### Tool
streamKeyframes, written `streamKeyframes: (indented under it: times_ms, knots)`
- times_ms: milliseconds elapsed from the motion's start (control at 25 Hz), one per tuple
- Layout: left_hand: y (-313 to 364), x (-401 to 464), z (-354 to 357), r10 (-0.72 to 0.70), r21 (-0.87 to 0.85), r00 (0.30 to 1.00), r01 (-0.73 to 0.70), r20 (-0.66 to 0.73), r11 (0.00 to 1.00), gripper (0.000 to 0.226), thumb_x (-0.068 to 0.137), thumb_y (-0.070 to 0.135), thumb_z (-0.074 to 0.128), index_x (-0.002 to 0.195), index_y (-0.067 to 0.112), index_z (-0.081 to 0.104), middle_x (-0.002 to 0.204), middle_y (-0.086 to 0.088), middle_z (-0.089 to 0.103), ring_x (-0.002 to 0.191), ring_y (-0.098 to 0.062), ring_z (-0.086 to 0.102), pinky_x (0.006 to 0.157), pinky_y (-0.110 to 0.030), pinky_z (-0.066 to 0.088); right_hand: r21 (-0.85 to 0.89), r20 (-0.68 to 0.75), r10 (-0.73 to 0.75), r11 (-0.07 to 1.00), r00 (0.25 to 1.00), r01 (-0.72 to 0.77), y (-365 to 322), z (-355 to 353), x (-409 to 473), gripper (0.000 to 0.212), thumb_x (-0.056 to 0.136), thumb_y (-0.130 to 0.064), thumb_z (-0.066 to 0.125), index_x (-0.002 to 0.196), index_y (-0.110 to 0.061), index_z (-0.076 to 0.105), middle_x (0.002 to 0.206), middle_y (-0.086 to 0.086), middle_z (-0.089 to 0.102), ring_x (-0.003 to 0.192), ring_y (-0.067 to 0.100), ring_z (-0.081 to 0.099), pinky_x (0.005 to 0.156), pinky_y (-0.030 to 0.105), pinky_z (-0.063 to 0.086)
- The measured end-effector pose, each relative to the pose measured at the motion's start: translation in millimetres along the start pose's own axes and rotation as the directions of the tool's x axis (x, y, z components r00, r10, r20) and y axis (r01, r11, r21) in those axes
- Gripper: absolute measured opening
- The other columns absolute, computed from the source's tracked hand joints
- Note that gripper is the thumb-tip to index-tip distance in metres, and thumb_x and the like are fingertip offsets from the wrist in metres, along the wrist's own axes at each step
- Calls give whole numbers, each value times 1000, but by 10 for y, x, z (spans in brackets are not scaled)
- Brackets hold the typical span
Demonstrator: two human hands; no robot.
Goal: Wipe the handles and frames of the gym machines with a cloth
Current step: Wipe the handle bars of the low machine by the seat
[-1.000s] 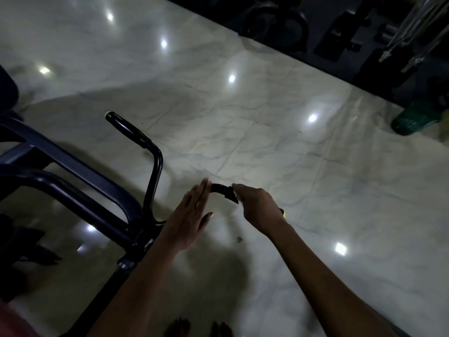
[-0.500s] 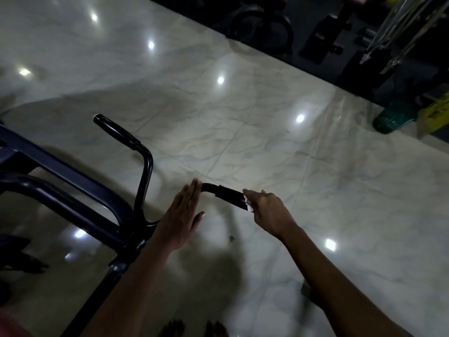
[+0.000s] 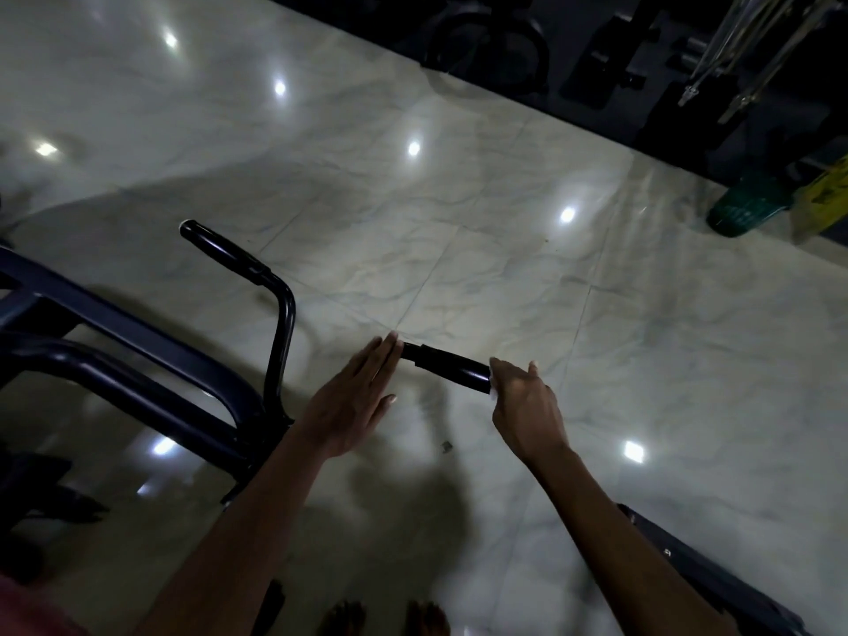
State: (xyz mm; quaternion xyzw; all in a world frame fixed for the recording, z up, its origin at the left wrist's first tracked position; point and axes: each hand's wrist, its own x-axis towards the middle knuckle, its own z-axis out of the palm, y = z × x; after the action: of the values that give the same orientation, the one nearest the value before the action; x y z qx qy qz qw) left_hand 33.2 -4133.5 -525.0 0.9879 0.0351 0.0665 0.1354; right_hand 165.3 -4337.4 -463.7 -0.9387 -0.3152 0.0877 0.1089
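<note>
A dark gym machine frame [image 3: 137, 360] comes in from the left, with two black handles. The far handle [image 3: 225, 254] points up and left, and nothing touches it. The near handle [image 3: 452, 367] runs to the right between my hands. My left hand [image 3: 353, 397] is flat with straight fingers, its fingertips against the bar at the inner end of the grip. My right hand [image 3: 525, 406] is curled round the outer end of that handle, holding a white cloth [image 3: 493, 383] of which only a small edge shows.
Glossy marble floor with light reflections spreads all around. Dark machines and weights [image 3: 504, 43] line the top edge. A green basket [image 3: 745, 206] and a yellow sign [image 3: 826, 185] stand at the far right. Another dark frame bar [image 3: 716, 585] crosses the bottom right. My bare feet [image 3: 385, 617] show below.
My right hand has slid outward along the near handle, from its middle to its outer end, uncovering more of the black grip. My left hand has stayed flat at the inner end.
</note>
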Motion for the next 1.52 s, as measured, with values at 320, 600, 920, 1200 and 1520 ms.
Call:
streamKeyframes:
  times_ms: [320, 600, 920, 1200, 1520]
  knots:
    - [-181, -70, 38, 15, 14, 998, -15, 63, 1000, 68, 99, 40, 30, 153, 13, 0, 161, -6, -3, 148, -21, 5, 116, -36, 21, -4, 10, -207, 978, 978, 207, -592, 145, 250, 54, 81, 10, 45, 135, 3, 44, 126, 17, 56, 112, 36, 54, 116, 39, 18]
    - [-149, -95, 67, -12, 5, 997, 12, 71, 1000, 71, 97, 46, 24, 152, 15, -7, 161, -4, -11, 148, -21, 0, 118, -35, 11, -42, 102, -287, 956, 953, 292, -644, 105, 344, 52, 89, 2, 40, 141, 0, 34, 127, 15, 52, 113, 31, 49, 100, 35, 36]
    - [-134, -92, 74, -22, 4, 997, 22, 75, 1000, 73, 97, 48, 27, 152, 15, -8, 161, -3, -12, 148, -22, 2, 118, -36, 14, -88, 114, -332, 935, 936, 343, -595, 115, 416, 46, 88, -2, 42, 134, -1, 42, 117, 16, 57, 102, 32, 53, 84, 37, 41]
    - [-125, -91, 61, -24, -26, 997, 26, 78, 999, 74, 97, 48, 29, 152, 17, -10, 160, -2, -13, 148, -20, -4, 118, -37, 14, -71, 117, -341, 934, 933, 350, -612, 117, 469, 31, 88, -4, 44, 118, -3, 52, 107, 14, 59, 96, 31, 55, 76, 34, 40]
    - [-109, -90, 48, -28, -37, 996, 31, 90, 999, 74, 98, 48, 30, 152, 17, -11, 160, -1, -16, 148, -19, -6, 119, -40, 16, 246, 461, -142, 969, 876, 28, -243, -189, 860, 20, 90, -22, 55, 88, -8, 68, 91, 12, 67, 86, 22, 59, 72, 30, 43]
